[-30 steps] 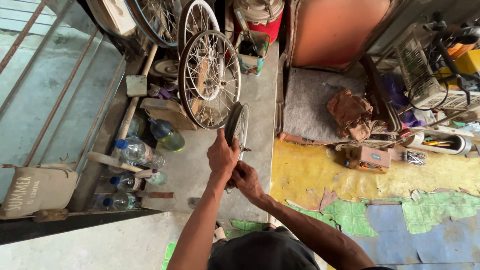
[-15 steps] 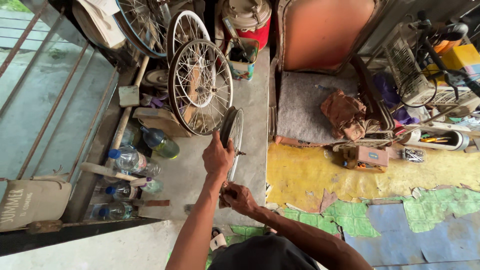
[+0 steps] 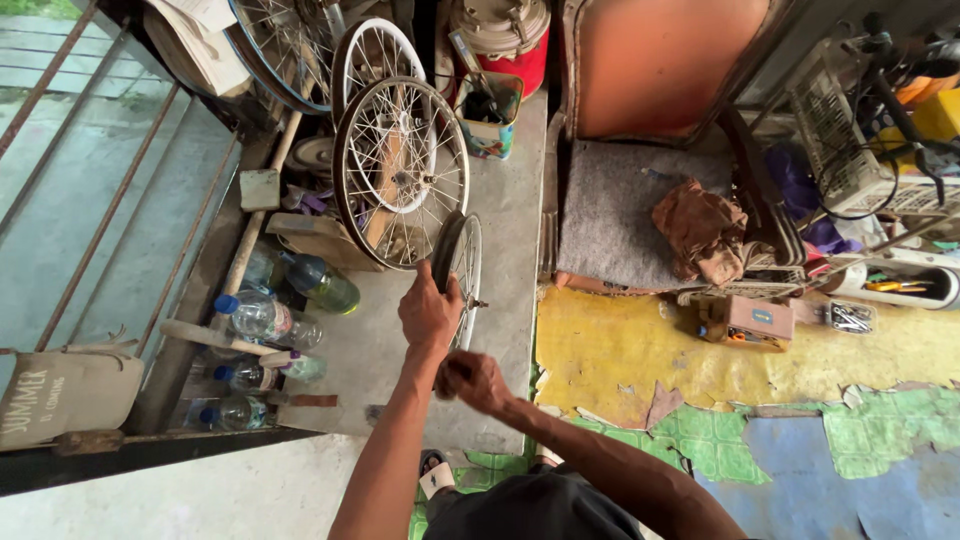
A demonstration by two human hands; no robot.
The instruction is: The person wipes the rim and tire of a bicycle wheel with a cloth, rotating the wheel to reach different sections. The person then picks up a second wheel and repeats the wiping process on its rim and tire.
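Note:
A small spoked wheel with a black tyre (image 3: 461, 262) stands upright on the concrete floor, seen edge-on, its axle sticking out to the right. My left hand (image 3: 429, 313) grips the top of its tyre. My right hand (image 3: 472, 380) is closed in a fist just below and nearer to me, at the wheel's lower rim; what it holds is hidden. Behind the wheel, two bare spoked rims (image 3: 400, 172) lean against the left wall.
Several plastic bottles (image 3: 262, 318) lie along the left wall by a metal grille. A red-based canister (image 3: 503, 35) and a printed tin (image 3: 487, 115) stand at the back. A grey mat with a brown rag (image 3: 704, 230) and an orange box (image 3: 752, 322) lie to the right.
My right hand has slid down the wheel and closed into a fist. The left hand stays on the tyre; the view has shifted slightly.

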